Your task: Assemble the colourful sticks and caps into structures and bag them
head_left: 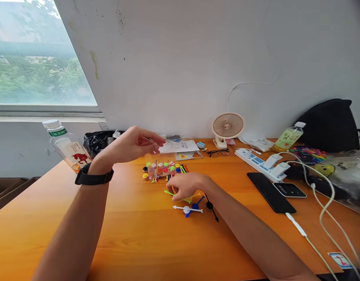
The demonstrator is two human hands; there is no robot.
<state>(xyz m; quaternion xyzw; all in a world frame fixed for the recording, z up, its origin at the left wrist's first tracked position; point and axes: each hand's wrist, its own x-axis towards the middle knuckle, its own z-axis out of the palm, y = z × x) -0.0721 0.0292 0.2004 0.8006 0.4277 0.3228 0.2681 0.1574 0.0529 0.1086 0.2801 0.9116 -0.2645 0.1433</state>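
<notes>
- My R hand (184, 186): palm down, fingers curled low at the green arrow spinner (168, 192); can't tell if thumb & fingers actually pinch it.
- Yellow spinner (196, 196): partly hidden under that hand, just R of the green one.
- White spinner (186, 210) + blue spinner (195, 207): on my side of the R hand, overlapping each other.
- Black spinner (209, 205): R of those, close by my R forearm.
- My L hand (136, 143): up in the air, fingers apart & loosely bent, nothing seen in it; black watch band (93, 177) on that wrist.
- Clear plastic pack (165, 156): beyond R hand, a bit L. Multi-col. round pcs & arrow sticks show in or through it; can't tell exactly which are inside. Yellow round pc. (145, 176) sits outside, at its L end.
- L bottle (67, 145): L of my L hand, white cap on, amber liquid near the bottom, partly behind my wrist.
- Black plastic bag (95, 141): just behind L wrist, whitish stuff at its mouth.
- R bottle (289, 136): far R of R hand, capped, yellowish liquid low down.
- Clear bag (351, 171): farthest R, crumpled, contents unclear.
- Power strip (254, 162): R of & beyond R hand, w/ white plugs in; phone (270, 192) on its near side.
</notes>
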